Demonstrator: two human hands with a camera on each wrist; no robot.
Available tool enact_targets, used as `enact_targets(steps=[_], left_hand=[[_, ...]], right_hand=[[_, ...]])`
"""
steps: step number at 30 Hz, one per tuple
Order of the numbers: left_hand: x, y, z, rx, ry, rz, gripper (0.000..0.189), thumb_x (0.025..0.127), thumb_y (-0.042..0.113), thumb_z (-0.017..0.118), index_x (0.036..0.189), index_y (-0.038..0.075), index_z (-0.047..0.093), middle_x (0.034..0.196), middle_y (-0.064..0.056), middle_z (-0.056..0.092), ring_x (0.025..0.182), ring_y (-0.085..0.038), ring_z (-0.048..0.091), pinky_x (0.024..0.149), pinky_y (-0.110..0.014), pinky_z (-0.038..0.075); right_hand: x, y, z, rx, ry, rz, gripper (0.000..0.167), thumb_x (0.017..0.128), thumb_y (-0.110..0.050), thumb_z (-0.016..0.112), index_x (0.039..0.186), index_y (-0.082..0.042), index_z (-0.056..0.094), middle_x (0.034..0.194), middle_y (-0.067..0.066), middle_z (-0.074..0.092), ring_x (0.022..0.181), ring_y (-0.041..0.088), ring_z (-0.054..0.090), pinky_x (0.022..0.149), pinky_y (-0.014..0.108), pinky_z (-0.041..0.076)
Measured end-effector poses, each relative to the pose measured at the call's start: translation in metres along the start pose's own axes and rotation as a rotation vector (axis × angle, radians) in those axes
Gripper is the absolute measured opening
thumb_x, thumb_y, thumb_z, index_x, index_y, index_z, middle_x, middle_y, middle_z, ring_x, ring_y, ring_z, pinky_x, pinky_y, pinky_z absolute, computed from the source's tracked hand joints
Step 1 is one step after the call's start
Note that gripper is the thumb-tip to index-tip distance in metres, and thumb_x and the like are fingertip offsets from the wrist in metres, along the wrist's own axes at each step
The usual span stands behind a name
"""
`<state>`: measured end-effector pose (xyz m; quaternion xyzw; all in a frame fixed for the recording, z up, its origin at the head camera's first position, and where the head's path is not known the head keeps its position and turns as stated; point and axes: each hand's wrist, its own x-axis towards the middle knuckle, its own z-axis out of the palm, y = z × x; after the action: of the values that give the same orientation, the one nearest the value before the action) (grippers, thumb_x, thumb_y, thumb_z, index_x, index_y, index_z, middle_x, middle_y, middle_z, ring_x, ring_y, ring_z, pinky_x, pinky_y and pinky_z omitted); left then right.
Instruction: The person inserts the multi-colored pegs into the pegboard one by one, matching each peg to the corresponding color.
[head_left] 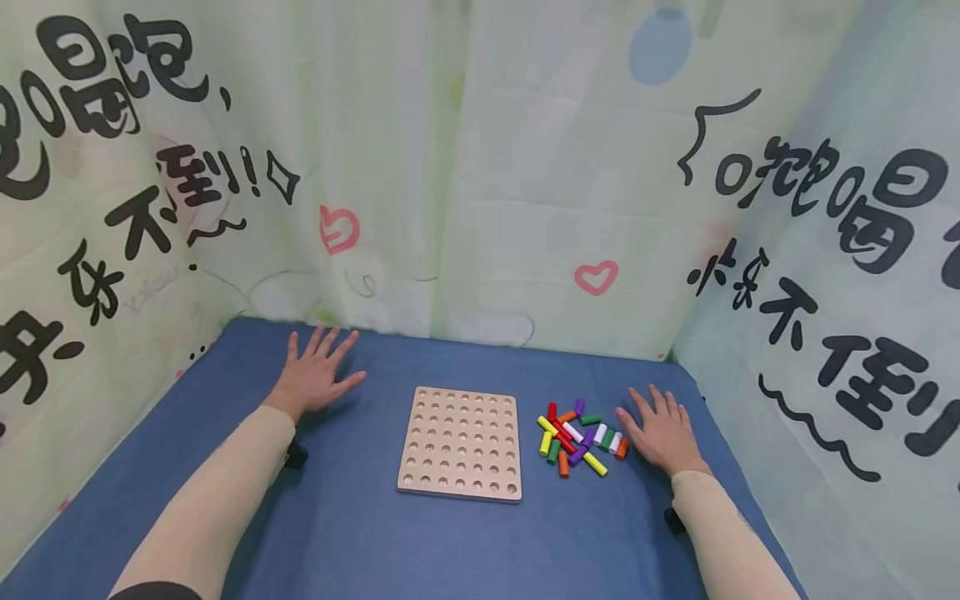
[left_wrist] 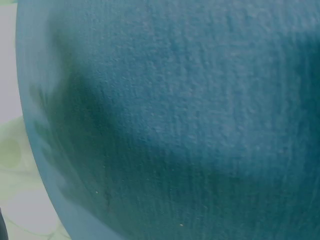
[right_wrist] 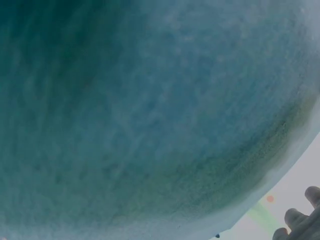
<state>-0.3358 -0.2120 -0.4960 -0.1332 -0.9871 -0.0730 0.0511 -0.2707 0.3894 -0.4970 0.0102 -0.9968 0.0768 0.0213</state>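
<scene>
My left hand (head_left: 311, 377) is spread with straight fingers over the blue cloth, left of a square wooden pegboard (head_left: 460, 443) with rows of round holes. My right hand (head_left: 666, 431), fingers extended, is just right of a loose pile of short coloured pegs (head_left: 576, 439) in red, yellow, green, white, purple and orange. Its thumb is closest to the pile. Neither hand holds anything. The left wrist view shows only cloth (left_wrist: 200, 100) with a hand-shaped shadow. In the right wrist view, fingertips (right_wrist: 296, 218) show at the lower right corner.
A blue cloth (head_left: 337, 533) covers the table. Pale curtains (head_left: 510, 167) with black lettering and pink hearts hang behind it and on both sides. Dark wrist-worn devices sit under the left wrist (head_left: 297, 455) and right wrist (head_left: 674, 521).
</scene>
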Motion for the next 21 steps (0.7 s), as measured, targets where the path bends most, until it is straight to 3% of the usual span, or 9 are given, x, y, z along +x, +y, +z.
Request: enact_targets(steps=[14,21], left_hand=[[-0.0029,-0.001,0.0052,-0.007,-0.02,-0.001,0.087,0.101,0.066,0.046,0.168,0.017,0.018,0.171,-0.023,0.015,0.157,-0.048,0.01,0.119,-0.072,-0.003],[-0.0022,0.0076,0.0018,-0.083,-0.036,0.012,0.083,0.104,0.066,0.039,0.167,0.015,0.019,0.166,-0.027,0.028,0.151,-0.051,0.027,0.12,-0.071,0.008]], right_hand=[[-0.0068,0.0075,0.0058,0.025,0.002,0.006,0.076,0.108,-0.056,0.039,0.158,0.0,0.035,0.162,0.037,0.02,0.148,0.063,0.013,0.118,0.073,0.009],[-0.006,0.0023,0.0037,0.022,0.0,0.018,0.074,0.109,-0.055,0.037,0.159,0.0,0.035,0.161,0.038,0.023,0.147,0.062,0.016,0.118,0.073,0.012]])
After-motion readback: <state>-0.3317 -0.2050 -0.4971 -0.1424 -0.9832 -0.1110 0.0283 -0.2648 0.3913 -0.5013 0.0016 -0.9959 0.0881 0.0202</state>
